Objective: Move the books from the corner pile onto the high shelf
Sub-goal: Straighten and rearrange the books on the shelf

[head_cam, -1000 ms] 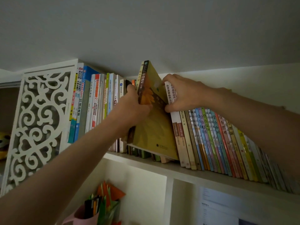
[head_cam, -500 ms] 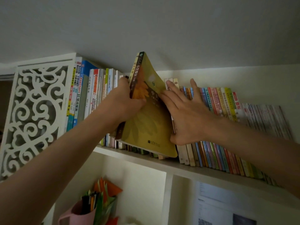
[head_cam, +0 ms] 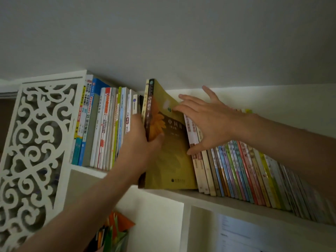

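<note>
Head view: looking up at the high shelf [head_cam: 209,197], which runs from mid left down to lower right of the frame, under the ceiling.
High shelf: it already carries two runs of upright books, so much of the shelving looks done, though which of them came from the corner pile cannot be told.
Left row of books [head_cam: 101,128]: upright, packed against the white fretwork panel [head_cam: 34,151] at the far left of the frame.
Right row of books [head_cam: 245,173]: thin spines leaning leftward, filling the shelf toward the lower right.
Yellow book [head_cam: 169,157]: the book in hand, at the frame's centre, wedged between the two rows with its lower edge on or just above the shelf board; its cover faces outward and its top tilts left, so it is not yet square in the gap.
Left hand [head_cam: 140,148]: curled round the yellow book's spine, thumb on the cover, gripping it.
Right hand [head_cam: 209,122]: fingers straight and spread, pressing flat on the leaning right row, fingertips on the yellow book's upper corner; it holds nothing.
Done so far: this book has reached the shelf and is partly entered.
Left to do: my judgement is that it needs pushing back and standing upright.
Corner pile: out of frame, so how many books remain cannot be told.
Lower left of frame: a holder of coloured paper and pens [head_cam: 112,231] on the level below.
</note>
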The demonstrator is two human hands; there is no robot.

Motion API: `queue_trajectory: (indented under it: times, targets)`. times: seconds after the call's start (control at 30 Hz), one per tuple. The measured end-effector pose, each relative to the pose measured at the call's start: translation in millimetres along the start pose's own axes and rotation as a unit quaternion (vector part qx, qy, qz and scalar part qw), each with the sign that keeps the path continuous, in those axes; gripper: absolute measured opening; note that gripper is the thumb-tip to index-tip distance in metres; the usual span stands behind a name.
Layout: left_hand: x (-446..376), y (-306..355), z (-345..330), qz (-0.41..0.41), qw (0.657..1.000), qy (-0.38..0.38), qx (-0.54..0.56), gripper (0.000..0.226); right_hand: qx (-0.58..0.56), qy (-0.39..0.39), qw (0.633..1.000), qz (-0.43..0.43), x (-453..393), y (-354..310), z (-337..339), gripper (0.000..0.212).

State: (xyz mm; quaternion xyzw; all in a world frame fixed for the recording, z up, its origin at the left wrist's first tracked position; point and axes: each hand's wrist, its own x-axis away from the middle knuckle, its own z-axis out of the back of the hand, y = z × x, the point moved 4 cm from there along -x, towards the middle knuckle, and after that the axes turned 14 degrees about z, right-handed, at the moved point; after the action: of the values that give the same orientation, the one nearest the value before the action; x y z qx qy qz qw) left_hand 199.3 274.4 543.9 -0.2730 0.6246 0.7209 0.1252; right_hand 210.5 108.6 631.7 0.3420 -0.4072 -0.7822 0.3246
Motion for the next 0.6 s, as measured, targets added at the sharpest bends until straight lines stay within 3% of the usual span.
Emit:
queue_trajectory:
  times: [0.13,0.23,0.3,0.37,0.47,0.5,0.6]
  targets:
    - [1,-2,-10,-0.020,0.999,0.042,0.005,0.034,-0.097,0.099,0.990,0.019,-11,17,3,0.064]
    - [9,-6,-30,-0.038,0.997,0.067,0.020,0.032,-0.312,0.147,0.939,-0.018,-20,27,3,0.041]
    - [15,-12,-45,-0.057,0.994,0.085,0.037,0.032,-0.413,0.155,0.896,-0.051,-22,32,5,0.048]
    - [12,-20,-55,-0.073,0.990,0.108,0.053,0.032,-0.453,0.152,0.875,-0.077,-22,36,8,0.072]
    - [1,-27,-68,-0.078,0.985,0.152,0.022,0.029,-0.443,0.072,0.888,-0.099,-21,37,3,0.095]
    - [-1,-26,-73,-0.073,0.985,0.153,-0.002,0.037,-0.430,0.036,0.896,-0.105,-21,36,-1,0.097]
    - [-7,-27,-84,-0.086,0.990,0.085,-0.078,0.066,-0.392,0.009,0.909,-0.139,-20,36,-2,0.100]
